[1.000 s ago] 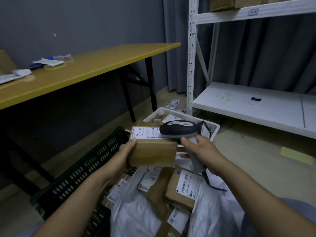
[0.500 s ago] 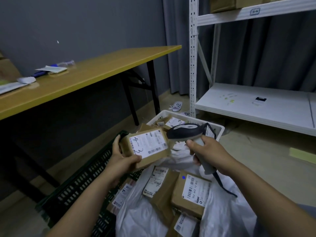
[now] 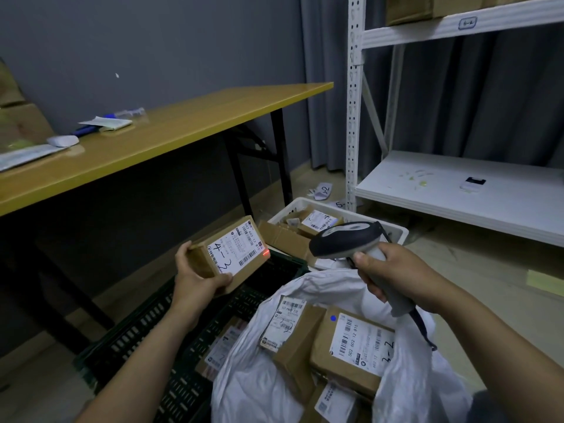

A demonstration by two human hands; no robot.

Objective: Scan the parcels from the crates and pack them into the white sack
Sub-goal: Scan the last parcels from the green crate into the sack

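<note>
My left hand (image 3: 195, 277) grips a small brown parcel (image 3: 229, 254) with a white label marked "4-2", tilted with the label facing up above the dark crate (image 3: 146, 337). My right hand (image 3: 396, 279) holds a grey and black barcode scanner (image 3: 345, 239) pointed at the parcel. A red scan light glows at the label's right edge. Below the scanner the white sack (image 3: 305, 300) stands open, with several labelled brown parcels (image 3: 351, 346) inside. Farther back, a white crate (image 3: 396, 233) holds more parcels.
A yellow table (image 3: 171, 132) with black legs stands to the left, with papers, a pen and a mouse on it. A white metal shelf rack (image 3: 457, 190) stands to the right, against a grey curtain. Paper slips lie on the floor near the rack's post.
My left hand has turned the parcel so its label faces up and moved it left of the scanner. The red scan light now shows on the label.
</note>
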